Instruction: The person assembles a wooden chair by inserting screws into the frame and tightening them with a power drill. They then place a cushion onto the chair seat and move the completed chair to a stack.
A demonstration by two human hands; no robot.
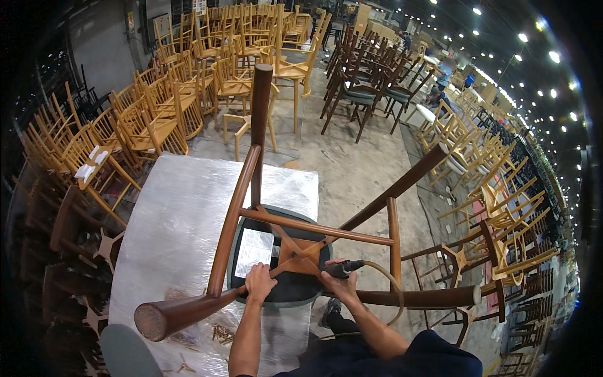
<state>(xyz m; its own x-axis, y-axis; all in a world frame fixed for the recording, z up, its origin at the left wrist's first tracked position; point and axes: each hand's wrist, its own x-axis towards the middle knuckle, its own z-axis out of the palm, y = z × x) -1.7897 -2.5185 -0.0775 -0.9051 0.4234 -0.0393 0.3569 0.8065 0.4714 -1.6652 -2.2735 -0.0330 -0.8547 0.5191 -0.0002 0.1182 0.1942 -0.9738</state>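
Observation:
A dark brown wooden chair (315, 225) lies upside down on a wrapped table, its legs pointing up and outward. Its dark padded seat (284, 295) carries a white paper label (254, 252) on the underside, beside a lighter wooden cross brace (300, 256). My left hand (259, 283) is closed at the lower left arm of the brace, its fingers overlapping the label's bottom edge. In my right hand (341, 284) is a black air-powered driver (342, 269), held against the right side of the brace. The driver's tip is hidden. A tan hose (399, 283) loops away from it.
Loose screws (223, 334) lie on the silvery wrapped tabletop (163, 220). Pale wooden chairs (166, 116) crowd the left and back; dark chairs (358, 88) stand beyond the concrete floor (342, 163). More chairs line the right. A person (445, 75) is far off.

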